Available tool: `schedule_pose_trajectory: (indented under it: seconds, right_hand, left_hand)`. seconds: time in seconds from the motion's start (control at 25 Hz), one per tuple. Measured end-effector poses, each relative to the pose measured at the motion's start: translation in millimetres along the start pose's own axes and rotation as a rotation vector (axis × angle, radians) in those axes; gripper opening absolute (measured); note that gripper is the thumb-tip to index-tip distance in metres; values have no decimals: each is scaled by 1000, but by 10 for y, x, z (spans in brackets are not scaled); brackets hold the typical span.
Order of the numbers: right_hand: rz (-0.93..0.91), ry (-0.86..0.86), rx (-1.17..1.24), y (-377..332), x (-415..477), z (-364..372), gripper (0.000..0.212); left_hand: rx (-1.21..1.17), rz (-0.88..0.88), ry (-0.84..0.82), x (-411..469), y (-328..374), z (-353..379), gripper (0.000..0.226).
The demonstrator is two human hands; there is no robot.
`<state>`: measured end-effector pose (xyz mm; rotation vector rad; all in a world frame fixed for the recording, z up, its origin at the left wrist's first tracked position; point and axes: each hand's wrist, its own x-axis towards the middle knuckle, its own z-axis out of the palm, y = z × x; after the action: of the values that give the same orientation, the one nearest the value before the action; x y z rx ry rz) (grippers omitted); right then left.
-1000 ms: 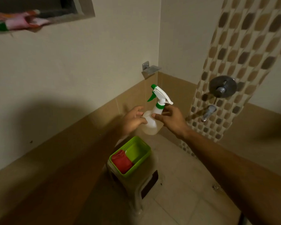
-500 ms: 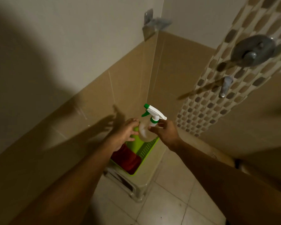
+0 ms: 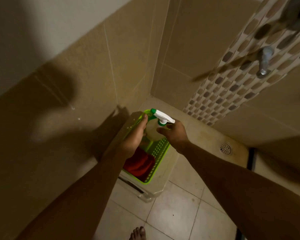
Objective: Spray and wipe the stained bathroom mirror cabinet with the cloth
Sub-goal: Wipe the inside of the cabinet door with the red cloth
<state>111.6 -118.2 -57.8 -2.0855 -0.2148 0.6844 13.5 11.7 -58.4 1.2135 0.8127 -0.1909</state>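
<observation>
A clear spray bottle (image 3: 153,129) with a white and green trigger head sits low over the far end of a green plastic basket (image 3: 160,153). My right hand (image 3: 176,134) grips it at the neck. My left hand (image 3: 135,137) lies flat against the bottle's left side. A folded red cloth (image 3: 139,163) lies in the near end of the basket. The mirror cabinet is out of view.
The basket rests on a pale plastic stool (image 3: 152,189) in the tiled corner. A tap spout (image 3: 265,59) juts from the mosaic strip at upper right. A floor drain (image 3: 225,148) lies to the right. My bare toes (image 3: 138,233) show at the bottom edge.
Both hands have brought the spray bottle down from chest height into the basket. The view has tilted downward, so the wall niche and soap holder have left the frame.
</observation>
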Motion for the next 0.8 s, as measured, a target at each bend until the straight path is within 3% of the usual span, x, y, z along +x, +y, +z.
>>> schedule_pose_trajectory:
  seconds: [0.12,0.24,0.4,0.56,0.8]
  right_hand:
    - [12,-21,21,44,-14,15,42]
    - [46,19,61,22,-111,39,43]
    - [168,122,125,55,-606,181,37]
    - [276,-103,275,52,-1131,626,36]
    - [208,-398,378,-58,-1132,1211,43]
  left_hand:
    - [11,5,-19,5,-62,-33,66]
    - [6,55,-22,-83,-61,-167,65]
    - [-76,144,131,-383,-103,-506,60]
    - [46,145,256,-652,-367,-806,58]
    - [50,100,224,-784,-639,-794,42]
